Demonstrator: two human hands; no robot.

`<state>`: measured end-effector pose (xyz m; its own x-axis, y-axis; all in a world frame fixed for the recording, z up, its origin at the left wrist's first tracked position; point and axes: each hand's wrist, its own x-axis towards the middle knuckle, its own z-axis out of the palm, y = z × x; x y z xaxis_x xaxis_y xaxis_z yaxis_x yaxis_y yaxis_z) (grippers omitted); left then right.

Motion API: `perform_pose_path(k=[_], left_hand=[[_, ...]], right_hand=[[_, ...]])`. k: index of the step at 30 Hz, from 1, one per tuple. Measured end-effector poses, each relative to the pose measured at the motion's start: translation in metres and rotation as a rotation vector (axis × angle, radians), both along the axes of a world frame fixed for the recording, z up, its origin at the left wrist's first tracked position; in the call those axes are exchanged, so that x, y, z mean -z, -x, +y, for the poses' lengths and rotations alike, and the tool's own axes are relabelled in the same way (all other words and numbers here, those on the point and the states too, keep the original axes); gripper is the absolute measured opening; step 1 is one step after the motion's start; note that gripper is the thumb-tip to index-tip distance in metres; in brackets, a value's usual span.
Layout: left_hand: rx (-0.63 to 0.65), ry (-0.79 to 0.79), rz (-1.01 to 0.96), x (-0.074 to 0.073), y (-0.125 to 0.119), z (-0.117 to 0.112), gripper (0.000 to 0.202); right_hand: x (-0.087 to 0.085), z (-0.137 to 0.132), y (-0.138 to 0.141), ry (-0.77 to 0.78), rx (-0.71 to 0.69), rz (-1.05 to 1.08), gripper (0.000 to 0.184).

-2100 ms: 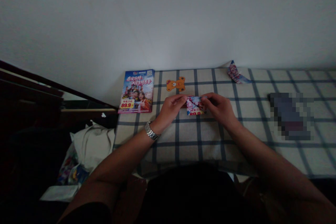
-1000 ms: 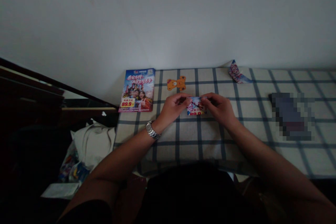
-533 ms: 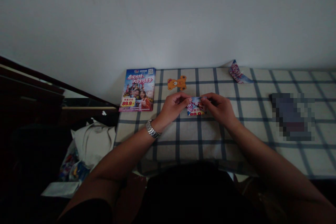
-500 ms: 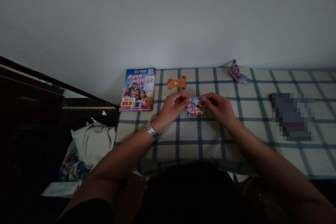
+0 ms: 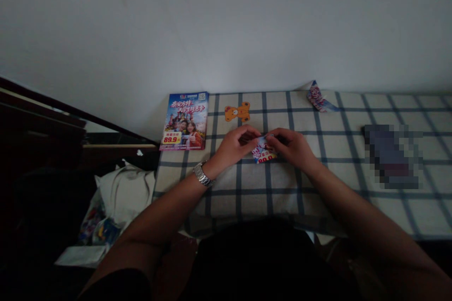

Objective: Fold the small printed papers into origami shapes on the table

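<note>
A small folded colourful flyer with "89.9" printed on it sits between my hands on the checked tablecloth. My left hand, a metal watch on its wrist, pinches the flyer's left edge with curled fingers. From the other side my right hand grips the paper's right edge, fingers closed. The piece is tilted slightly, its lower corner on the cloth.
An unfolded flyer lies at the table's left end beside an orange bear-shaped cutout. Another folded paper piece lies by the wall. A dark blurred object rests at right. Bags lie on the floor at left.
Both hands have drawn slightly closer to me and closed tighter on the folded flyer, which now sits lower and more tilted than before.
</note>
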<state>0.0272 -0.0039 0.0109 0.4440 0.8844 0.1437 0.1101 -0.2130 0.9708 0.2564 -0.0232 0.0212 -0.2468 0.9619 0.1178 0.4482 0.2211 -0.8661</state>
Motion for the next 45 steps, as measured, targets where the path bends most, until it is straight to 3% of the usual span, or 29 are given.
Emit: perform_pose_path(k=[6, 15, 20, 32, 35, 39, 45], left_hand=[[0.056, 0.008, 0.001, 0.000, -0.002, -0.001, 0.021], [-0.102, 0.064, -0.097, 0.007, -0.001, 0.003, 0.028], [-0.085, 0.097, -0.111, 0.004, -0.003, 0.001, 0.026], [0.028, -0.009, -0.066, 0.012, -0.002, 0.000, 0.017], [0.014, -0.069, -0.060, 0.008, -0.003, -0.004, 0.027], [-0.018, -0.181, 0.025, 0.000, -0.002, -0.007, 0.016], [-0.053, -0.159, 0.006, 0.001, -0.002, -0.006, 0.009]], right_hand=[[0.002, 0.000, -0.001, 0.039, -0.041, 0.016, 0.031], [0.001, 0.000, 0.002, 0.113, 0.009, 0.263, 0.039], [0.005, 0.002, 0.002, 0.114, 0.054, 0.302, 0.037], [0.008, 0.001, -0.002, 0.082, 0.083, 0.172, 0.026], [0.006, 0.000, -0.002, 0.051, 0.068, 0.124, 0.026], [0.004, -0.002, -0.002, 0.036, 0.024, 0.037, 0.027], [0.004, -0.002, 0.001, 0.042, 0.001, 0.046, 0.029]])
